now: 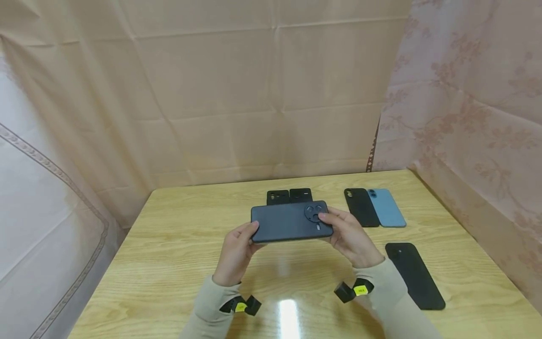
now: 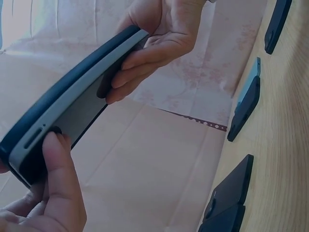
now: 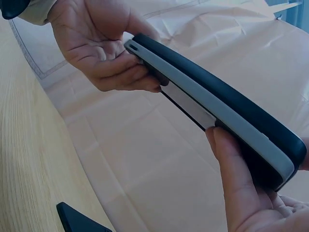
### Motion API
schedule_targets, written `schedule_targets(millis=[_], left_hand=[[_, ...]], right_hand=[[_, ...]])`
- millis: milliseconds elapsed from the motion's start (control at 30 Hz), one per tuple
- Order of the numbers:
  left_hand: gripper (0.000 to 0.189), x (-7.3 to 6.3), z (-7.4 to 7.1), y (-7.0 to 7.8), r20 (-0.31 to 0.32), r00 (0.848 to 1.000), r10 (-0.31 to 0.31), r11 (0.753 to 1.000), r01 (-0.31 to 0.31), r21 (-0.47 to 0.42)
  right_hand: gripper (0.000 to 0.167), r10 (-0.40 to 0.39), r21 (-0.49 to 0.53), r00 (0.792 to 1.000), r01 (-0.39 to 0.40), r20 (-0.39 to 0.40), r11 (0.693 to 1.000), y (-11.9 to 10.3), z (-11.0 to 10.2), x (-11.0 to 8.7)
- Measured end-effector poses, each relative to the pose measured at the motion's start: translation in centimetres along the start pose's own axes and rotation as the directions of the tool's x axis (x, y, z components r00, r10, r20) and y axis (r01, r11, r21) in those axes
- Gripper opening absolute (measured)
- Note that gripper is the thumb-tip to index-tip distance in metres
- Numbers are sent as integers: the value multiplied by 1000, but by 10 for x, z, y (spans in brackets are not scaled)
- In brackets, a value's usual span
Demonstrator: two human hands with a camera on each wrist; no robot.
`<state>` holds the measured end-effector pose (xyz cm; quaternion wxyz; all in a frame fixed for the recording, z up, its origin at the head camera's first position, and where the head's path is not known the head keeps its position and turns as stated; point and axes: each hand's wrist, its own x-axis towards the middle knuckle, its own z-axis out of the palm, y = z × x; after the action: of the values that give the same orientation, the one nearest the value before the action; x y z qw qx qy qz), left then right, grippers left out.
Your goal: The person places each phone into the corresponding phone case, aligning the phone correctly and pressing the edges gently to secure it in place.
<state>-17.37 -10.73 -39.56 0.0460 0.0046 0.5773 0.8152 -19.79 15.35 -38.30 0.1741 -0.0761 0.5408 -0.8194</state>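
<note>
Both hands hold a phone with grey sides (image 2: 79, 99) level above the table, its dark back case (image 1: 285, 223) facing up. A round camera ring (image 1: 313, 211) shows at the case's right end. My left hand (image 1: 237, 247) grips the left end, thumb on top and fingers beneath. At the other end, my right hand (image 1: 349, 235) pinches it with the thumb beside the camera ring. In the right wrist view the dark case (image 3: 222, 96) lies along the back above the grey side. The phone's screen faces down, mostly hidden behind fingers.
Two black phone-shaped pieces (image 1: 300, 195) lie side by side at the back of the wooden table (image 1: 169, 254), partly hidden. At the back right, a black one (image 1: 362, 207) lies beside a blue phone (image 1: 386, 207). Another black one (image 1: 417, 275) lies near the right forearm. Cloth curtains (image 1: 211, 94) surround the table.
</note>
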Motion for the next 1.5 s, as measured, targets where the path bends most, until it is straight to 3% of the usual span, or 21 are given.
schedule_targets(millis=[433,1000,1500], left_hand=[[14,-3,1,3,4,1000,-6,1000,6,-6],[21,-1,1,1,-24,999,-31,998,32,51],[12,0,-3,5,-18,997,-73,993,74,89]], right_hand=[[58,-59,35,995,62,-75,997,-3,3,-3],[58,-74,30,993,77,-93,997,-4,3,-2],[60,-70,33,994,73,-88,997,-2,2,-1]])
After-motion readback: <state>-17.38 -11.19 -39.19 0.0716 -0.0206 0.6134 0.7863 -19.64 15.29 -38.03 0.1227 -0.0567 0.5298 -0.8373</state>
